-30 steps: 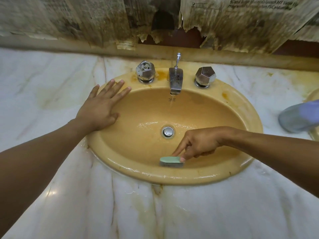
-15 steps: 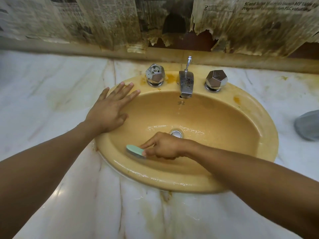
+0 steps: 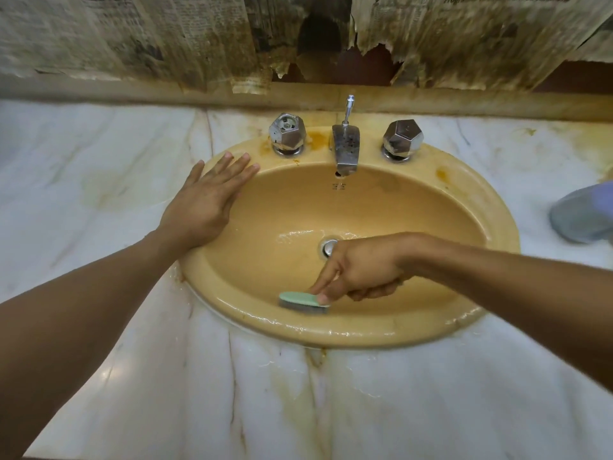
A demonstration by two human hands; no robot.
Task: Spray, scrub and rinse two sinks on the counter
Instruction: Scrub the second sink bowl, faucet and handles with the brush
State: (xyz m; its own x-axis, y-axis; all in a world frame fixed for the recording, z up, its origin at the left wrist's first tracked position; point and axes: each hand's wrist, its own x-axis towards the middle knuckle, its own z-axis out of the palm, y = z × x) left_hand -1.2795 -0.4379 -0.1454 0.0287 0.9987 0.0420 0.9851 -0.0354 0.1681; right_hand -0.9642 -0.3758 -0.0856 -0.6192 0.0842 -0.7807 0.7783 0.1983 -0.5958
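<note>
Yellow oval sink [image 3: 491, 207] set in marble counter [image 3: 99, 194]. Left hand [image 3: 205, 207] flat on left rim, fingers straight and together. Right hand [image 3: 358, 270] reaches into basin, fingers curled, pinching green brush [image 3: 300, 299]. Bristles on near inner wall, just under front rim. Drain [image 3: 328, 248] just behind right hand. Bare basin wall runs from brush to left rim, and across back below spout [image 3: 346, 151]. Blurred blue-grey object [image 3: 583, 217] on counter near sink's right rim.

Torn, dark-stained newspaper [image 3: 166, 38] covers the wall [image 3: 577, 78] — bare red-brown shows through the gaps. A beige ledge [image 3: 99, 91] runs below it. The white marble worktop [image 3: 83, 154] is veined and yellow-stained — a soft glare lies front left.
</note>
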